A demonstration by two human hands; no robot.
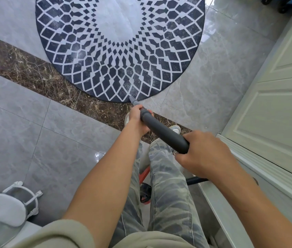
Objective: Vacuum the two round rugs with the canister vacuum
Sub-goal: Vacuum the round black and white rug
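One round rug (120,47), one vacuum wand (163,133), one black hose (197,180), two pale shoes (176,129) — and two hands, the left hand (138,120) and the right hand (204,154).

Your left hand (139,120), arm outstretched, grips the wand (163,133) ahead; your right hand (204,153) grips it nearer you.

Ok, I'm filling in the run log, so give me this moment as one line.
left hand: grips wand near nozzle | right hand: grips wand's rear end | nozzle: at near edge of round rug
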